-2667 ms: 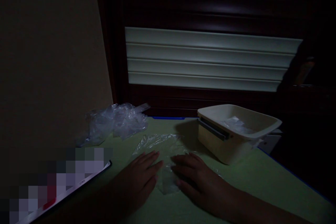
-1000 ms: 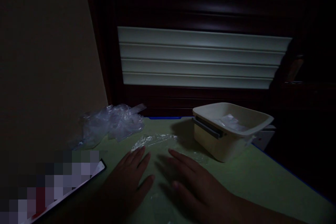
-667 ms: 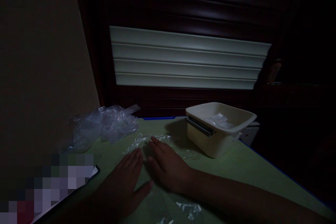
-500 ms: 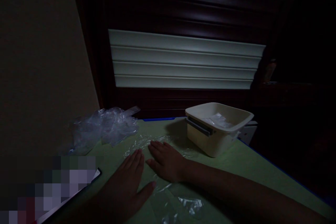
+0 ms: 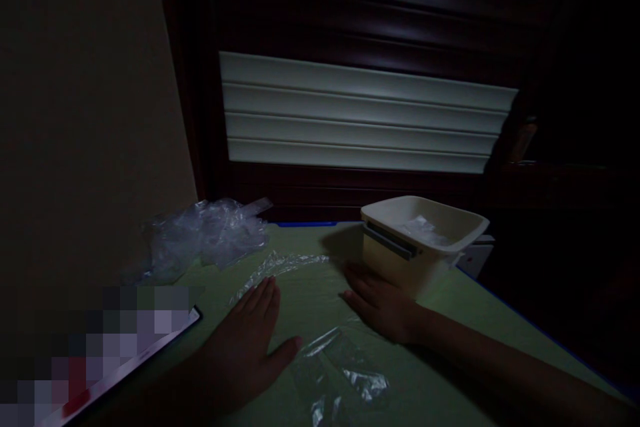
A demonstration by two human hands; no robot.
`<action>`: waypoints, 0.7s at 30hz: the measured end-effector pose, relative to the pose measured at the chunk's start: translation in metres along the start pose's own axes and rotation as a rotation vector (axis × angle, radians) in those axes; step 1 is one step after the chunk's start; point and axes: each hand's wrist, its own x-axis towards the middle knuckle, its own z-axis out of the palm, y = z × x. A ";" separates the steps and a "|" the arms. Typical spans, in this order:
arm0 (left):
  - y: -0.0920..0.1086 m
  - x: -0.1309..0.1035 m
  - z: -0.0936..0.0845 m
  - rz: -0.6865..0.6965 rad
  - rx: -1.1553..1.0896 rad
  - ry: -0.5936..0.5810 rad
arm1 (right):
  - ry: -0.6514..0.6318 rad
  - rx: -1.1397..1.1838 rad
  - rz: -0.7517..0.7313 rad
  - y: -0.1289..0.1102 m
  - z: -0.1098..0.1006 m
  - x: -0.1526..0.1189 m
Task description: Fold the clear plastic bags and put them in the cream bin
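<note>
A clear plastic bag lies spread on the green tabletop, its far edge crinkled and shiny. My left hand rests flat at the left side of the plastic, thumb out to the right and fingers pointing away from me. Near the front of the white bin, my right hand lies flat with its fingers stretched toward the left. Neither hand grips anything. Dim light hides where the sheet ends beneath my palms.
At the back left sits a heap of crumpled clear plastic bags. The white bin with a grey handle holds some clear plastic. A phone with a blurred screen stands at the left. Behind the table rises a dark panel with pale slats.
My right hand has slid to the right across the plastic, away from my left hand and up to the bin. My left hand has stayed nearly in place. The view has shifted slightly.
</note>
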 end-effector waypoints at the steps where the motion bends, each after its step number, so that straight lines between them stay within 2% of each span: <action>1: 0.000 0.000 0.000 0.003 0.004 0.002 | 0.019 -0.006 0.004 0.001 0.000 -0.001; 5: 0.001 0.001 -0.001 -0.004 0.031 -0.009 | 0.081 -0.020 0.020 -0.012 -0.003 -0.002; 7: 0.001 0.002 0.000 -0.013 0.047 -0.017 | 0.097 -0.014 0.028 -0.029 -0.006 -0.003; 9: -0.001 0.002 0.003 -0.009 0.067 0.030 | 0.103 0.005 0.001 -0.051 -0.008 -0.004; 11: -0.004 0.002 0.006 0.003 0.089 0.103 | 0.065 0.046 -0.088 -0.071 -0.008 -0.007; 13: -0.008 0.002 0.011 0.016 0.107 0.112 | -0.004 0.096 -0.135 -0.084 -0.005 -0.009; 16: -0.011 0.002 0.015 0.023 0.100 0.089 | -0.085 0.122 -0.102 -0.083 -0.002 -0.015; 21: -0.006 0.004 0.007 -0.014 0.043 0.034 | -0.128 0.046 0.017 -0.055 -0.012 -0.038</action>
